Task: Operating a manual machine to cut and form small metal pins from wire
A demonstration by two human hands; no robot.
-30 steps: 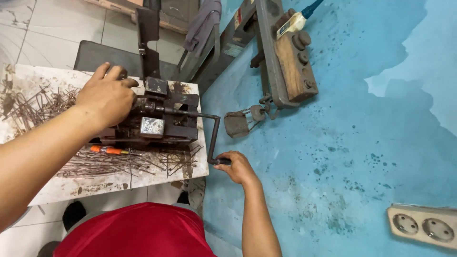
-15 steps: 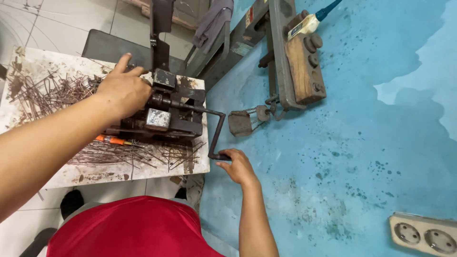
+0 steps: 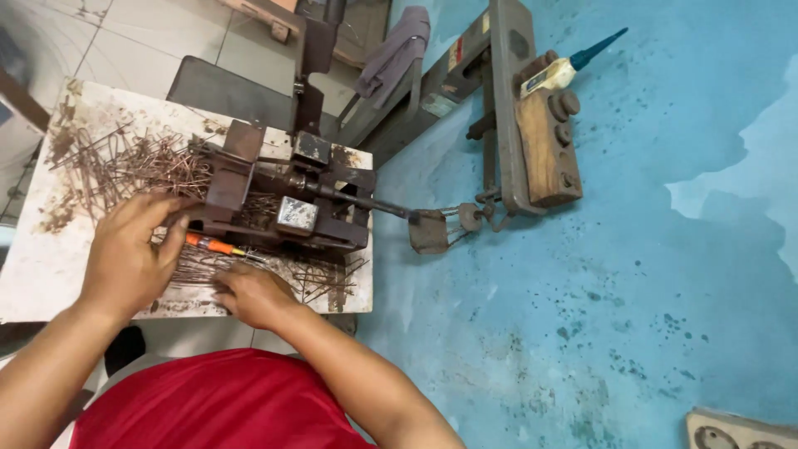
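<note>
The left hand [image 3: 129, 254] is resting in the lower left of the frame, fingers loosely spread and curling over a heap of thin rusty wire pieces [image 3: 125, 166], its fingertips touching the near end of a dark iron bench machine [image 3: 278, 204]; whether it is pinching any wire cannot be told. The right hand [image 3: 253, 295] is lying just below the machine, fingers bent down onto a flat layer of straight wire rods [image 3: 274, 274], grasping nothing clearly visible. An orange-handled screwdriver [image 3: 212, 244] is lying between the two hands, beside the machine's base. All of this is sitting on a stained white board [image 3: 33, 274]. Toward the frame's centre a crank arm [image 3: 391, 208] is sticking out of the machine. Further right, a wooden block with knobs [image 3: 549, 141] is lying on the blue floor [image 3: 623, 291]. A power strip [image 3: 740, 432] is showing at the lower right corner.
</note>
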